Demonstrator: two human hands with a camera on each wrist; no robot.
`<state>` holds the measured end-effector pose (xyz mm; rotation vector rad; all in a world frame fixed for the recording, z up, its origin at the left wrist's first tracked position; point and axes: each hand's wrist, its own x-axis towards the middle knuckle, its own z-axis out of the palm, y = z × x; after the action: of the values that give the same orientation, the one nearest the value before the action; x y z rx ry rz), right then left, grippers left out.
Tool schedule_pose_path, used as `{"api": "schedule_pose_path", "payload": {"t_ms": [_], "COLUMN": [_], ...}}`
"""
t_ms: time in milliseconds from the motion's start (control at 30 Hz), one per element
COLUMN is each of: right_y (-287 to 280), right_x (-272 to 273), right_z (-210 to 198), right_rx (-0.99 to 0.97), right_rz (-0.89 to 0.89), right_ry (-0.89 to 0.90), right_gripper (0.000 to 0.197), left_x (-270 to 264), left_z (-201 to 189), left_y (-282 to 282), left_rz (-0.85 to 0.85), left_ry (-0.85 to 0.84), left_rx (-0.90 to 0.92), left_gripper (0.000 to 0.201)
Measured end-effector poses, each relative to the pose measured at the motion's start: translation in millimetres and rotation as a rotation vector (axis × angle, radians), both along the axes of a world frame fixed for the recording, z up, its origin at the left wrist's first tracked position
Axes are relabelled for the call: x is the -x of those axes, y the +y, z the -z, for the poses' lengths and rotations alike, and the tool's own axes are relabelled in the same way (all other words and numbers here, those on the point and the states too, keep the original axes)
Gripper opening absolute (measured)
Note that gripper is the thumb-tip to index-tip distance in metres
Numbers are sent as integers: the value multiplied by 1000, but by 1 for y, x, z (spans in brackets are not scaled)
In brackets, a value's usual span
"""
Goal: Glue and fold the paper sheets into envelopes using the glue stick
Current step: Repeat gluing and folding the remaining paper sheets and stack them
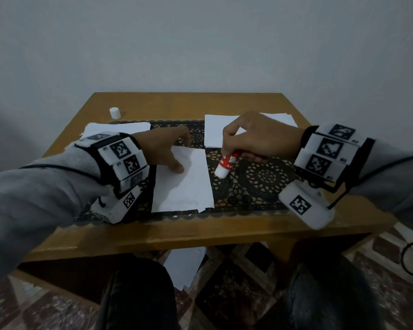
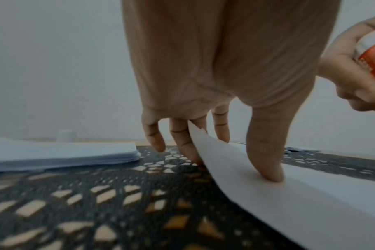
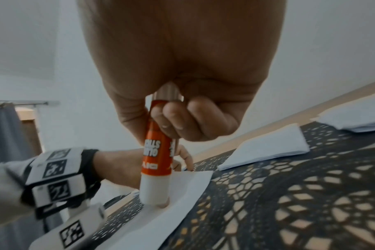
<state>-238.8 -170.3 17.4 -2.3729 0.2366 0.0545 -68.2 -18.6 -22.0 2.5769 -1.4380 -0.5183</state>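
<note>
Right hand [image 1: 260,139] is curled round the glue stick [image 1: 227,164], nozzle down, just beside the 3 o'clock edge of the sheet [image 1: 184,184]; contact with the paper cannot be confirmed. Left hand [image 1: 162,148] is spread, thumb pressing the sheet flat at counter [image 1: 177,229] centre on the black lace mat [image 1: 260,182], while its fingers lift the 9 o'clock edge. Judged mid-gluing: this sheet is partly folded, not sealed. Paper stack [image 1: 224,132] at 1 o'clock, second stack [image 1: 117,128] at 10 o'clock; which is finished cannot be told. White cap [image 1: 115,113] stands at 11 o'clock. No containers seen.
</note>
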Motion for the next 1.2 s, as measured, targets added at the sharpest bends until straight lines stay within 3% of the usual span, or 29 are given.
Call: {"api": "schedule_pose_path", "payload": {"t_ms": [100, 167, 300, 433, 600, 767, 1033, 1200], "right_y": [-8, -9, -3, 2, 0, -11, -11, -3], "right_x": [1, 2, 5, 3, -3, -6, -25, -44], "right_z": [4, 7, 12, 12, 13, 10, 21, 23], "right_rx": [-22, -30, -27, 10, 137, 252, 434, 467], "right_rz": [42, 63, 66, 48, 81, 163, 138, 142], "right_ry": [-13, -17, -39, -77, -156, -224, -194, -210], "right_gripper": [24, 24, 23, 21, 21, 24, 18, 15], "left_x": [3, 5, 8, 16, 14, 8, 12, 21], "left_z": [-1, -4, -14, -21, -25, -19, 12, 10], "left_y": [4, 5, 7, 11, 15, 20, 21, 15], "left_rz": [51, 75, 197, 186, 43, -90, -178, -36], "left_ry": [69, 120, 166, 253, 193, 172, -45, -238], "left_rx": [187, 264, 206, 106, 200, 302, 59, -29], "left_gripper": [40, 39, 32, 29, 36, 23, 26, 54]}}
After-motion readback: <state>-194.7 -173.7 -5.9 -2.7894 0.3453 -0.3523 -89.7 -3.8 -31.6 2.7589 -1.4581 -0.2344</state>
